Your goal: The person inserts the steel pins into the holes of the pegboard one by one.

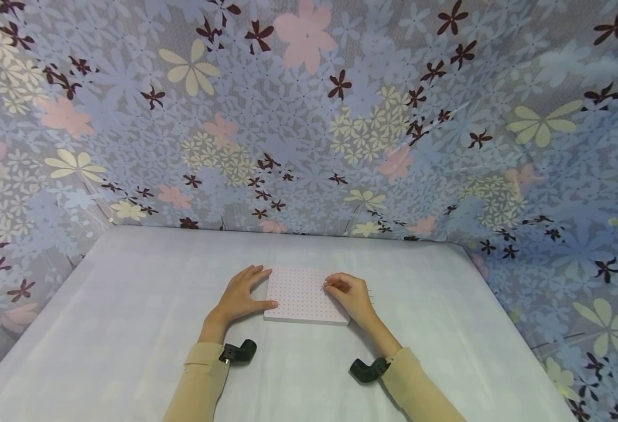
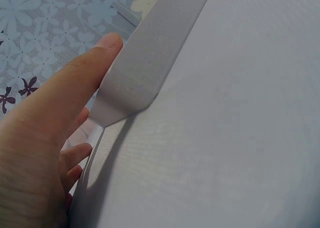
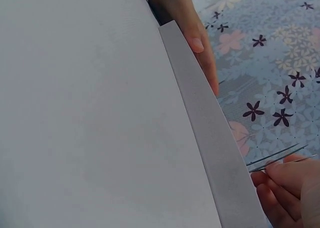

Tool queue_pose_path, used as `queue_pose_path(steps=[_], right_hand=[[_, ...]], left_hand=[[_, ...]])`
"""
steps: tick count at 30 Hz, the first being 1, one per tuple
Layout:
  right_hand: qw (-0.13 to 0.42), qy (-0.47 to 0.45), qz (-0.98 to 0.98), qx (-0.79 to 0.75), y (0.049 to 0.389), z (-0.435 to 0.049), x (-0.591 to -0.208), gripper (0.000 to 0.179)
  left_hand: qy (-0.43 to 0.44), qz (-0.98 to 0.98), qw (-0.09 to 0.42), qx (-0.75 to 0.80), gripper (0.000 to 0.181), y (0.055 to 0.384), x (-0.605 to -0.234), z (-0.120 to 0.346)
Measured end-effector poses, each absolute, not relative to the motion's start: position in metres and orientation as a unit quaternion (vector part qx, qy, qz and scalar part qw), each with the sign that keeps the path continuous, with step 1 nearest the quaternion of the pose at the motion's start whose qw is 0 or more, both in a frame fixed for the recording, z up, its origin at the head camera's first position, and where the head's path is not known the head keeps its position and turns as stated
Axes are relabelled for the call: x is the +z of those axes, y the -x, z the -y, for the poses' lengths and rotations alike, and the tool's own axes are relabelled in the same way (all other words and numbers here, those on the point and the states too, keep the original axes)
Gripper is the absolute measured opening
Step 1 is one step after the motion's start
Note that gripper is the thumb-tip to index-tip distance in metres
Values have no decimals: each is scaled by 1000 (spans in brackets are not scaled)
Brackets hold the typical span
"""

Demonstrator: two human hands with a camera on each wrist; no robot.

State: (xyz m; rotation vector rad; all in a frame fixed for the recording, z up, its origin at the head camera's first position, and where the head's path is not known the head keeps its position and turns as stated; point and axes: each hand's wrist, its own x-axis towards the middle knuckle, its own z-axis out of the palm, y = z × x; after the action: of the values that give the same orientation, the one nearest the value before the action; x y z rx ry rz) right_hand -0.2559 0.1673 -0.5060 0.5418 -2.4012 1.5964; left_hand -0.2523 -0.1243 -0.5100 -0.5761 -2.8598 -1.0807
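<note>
Board first: a pale dotted board (image 1: 298, 296) lies flat on the bench (image 1: 129, 328), between the two grips; left grip (image 1: 237, 298) at the board's left side, thumb and fingers spread well apart, thumb tip on the near left part of the board, forefinger tip by its far left corner; my left wrist feed has that thumb against the upper rim of the board's side wall, the remaining fingers lower down and partly hidden; right grip (image 1: 350, 293) over the right part of the board, thumb and forefinger together, clamped on a thin pin (image 3: 308, 158); on my right wrist feed two more thin rods (image 3: 280, 152) run close beside these fingertips, past the board's edge; whether they stand in the board or sit between the fingers, I cannot tell; just right of the right grip I note a few short dark lines (image 1: 370, 290), too fine for me to name; behind each grip, at the wrist, a black camera mount (image 1: 240, 351) and a beige sleeve (image 1: 200, 375); beyond both grips, past the bench's far edge, a floral cloth (image 1: 287, 140), blue-lilac with pink, cream and dark flowers.
</note>
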Motion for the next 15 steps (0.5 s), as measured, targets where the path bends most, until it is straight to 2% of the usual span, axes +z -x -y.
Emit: queue_pose_path(steps=[9, 15], right_hand=[[77, -191, 811, 547, 250, -166, -497, 11], [107, -187, 819, 532, 239, -162, -480, 11]], left_hand=[[184, 919, 18, -348, 85, 252, -511, 124], [183, 920, 17, -347, 85, 253, -512, 124]])
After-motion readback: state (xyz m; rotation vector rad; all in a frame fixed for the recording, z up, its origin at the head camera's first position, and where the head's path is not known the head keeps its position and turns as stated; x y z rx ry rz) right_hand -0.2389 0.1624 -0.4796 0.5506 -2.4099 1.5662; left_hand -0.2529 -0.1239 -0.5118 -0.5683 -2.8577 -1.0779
